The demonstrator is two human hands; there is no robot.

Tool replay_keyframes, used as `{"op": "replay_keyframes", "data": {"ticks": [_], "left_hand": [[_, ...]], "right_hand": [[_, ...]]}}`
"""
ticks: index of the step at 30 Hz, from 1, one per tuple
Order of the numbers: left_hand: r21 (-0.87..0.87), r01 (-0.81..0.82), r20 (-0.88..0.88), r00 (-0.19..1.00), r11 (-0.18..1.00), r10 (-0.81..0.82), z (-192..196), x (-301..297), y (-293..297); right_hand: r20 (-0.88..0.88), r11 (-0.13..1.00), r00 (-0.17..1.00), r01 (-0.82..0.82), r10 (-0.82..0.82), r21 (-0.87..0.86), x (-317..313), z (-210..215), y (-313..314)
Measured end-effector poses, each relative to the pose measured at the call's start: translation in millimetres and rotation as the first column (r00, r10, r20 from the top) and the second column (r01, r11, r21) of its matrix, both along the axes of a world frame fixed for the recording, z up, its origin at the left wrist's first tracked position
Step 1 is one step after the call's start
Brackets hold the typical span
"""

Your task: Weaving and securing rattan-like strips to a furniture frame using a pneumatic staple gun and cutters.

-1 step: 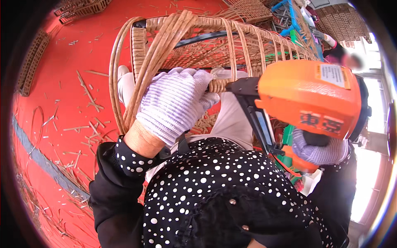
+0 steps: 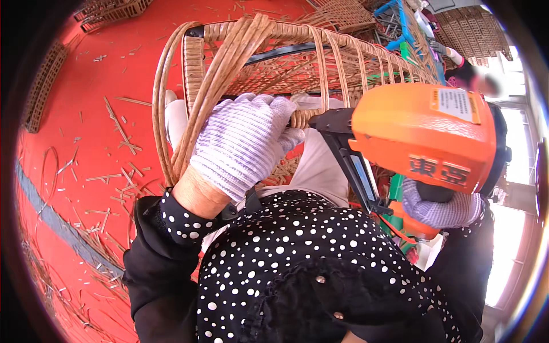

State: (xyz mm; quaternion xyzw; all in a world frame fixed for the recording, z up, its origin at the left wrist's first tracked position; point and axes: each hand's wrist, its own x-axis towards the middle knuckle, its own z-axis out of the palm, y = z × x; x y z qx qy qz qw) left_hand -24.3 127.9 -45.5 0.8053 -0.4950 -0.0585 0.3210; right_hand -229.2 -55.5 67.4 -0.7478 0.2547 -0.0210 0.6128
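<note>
My left hand (image 2: 246, 143), in a white and lilac knitted glove, is closed around the strip-wrapped near rail (image 2: 300, 118) of a wicker frame. Long brown wicker strips (image 2: 220, 80) loop over the frame's far left corner and come down beside that wrist. My right hand (image 2: 437, 206), gloved alike, grips the handle of an orange and black nail gun (image 2: 423, 137). The gun's black nose touches or nearly touches the rail just right of my left fingers. Its slanted magazine (image 2: 357, 166) points down toward my lap. The fingertips under the rail are hidden.
Cut strip scraps (image 2: 123, 128) litter the red floor. Woven panels (image 2: 46, 86) lie at the far left. A blue metal frame (image 2: 403, 26) stands far right, near a co-worker's gloved hand (image 2: 439, 48). An orange hose (image 2: 397, 231) hangs below the gun.
The nail gun has shifted slightly left, its nose closer to my left fingers. My left hand keeps its hold on the rail.
</note>
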Motion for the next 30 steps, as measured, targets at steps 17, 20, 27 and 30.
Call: {"op": "replay_keyframes", "data": {"ticks": [17, 20, 27, 30], "left_hand": [[0.006, 0.031, -0.037, 0.999, 1.000, -0.031, -2, 3, 0], [-0.034, 0.034, -0.004, 0.999, 0.999, -0.034, -4, 3, 1], [0.006, 0.096, -0.016, 0.995, 0.995, -0.096, 2, 9, 3], [0.120, 0.079, -0.011, 0.997, 0.990, -0.078, 9, 11, 4]], "right_hand": [[-0.435, 0.912, 0.873, -0.342, 0.220, -0.225, 49, 29, 15], [-0.478, 0.888, 0.844, -0.392, 0.244, -0.240, 58, 34, 14], [-0.494, 0.860, 0.832, -0.428, 0.254, -0.278, 58, 31, 11], [-0.434, 0.890, 0.871, -0.369, 0.231, -0.268, 39, 22, 8]]}}
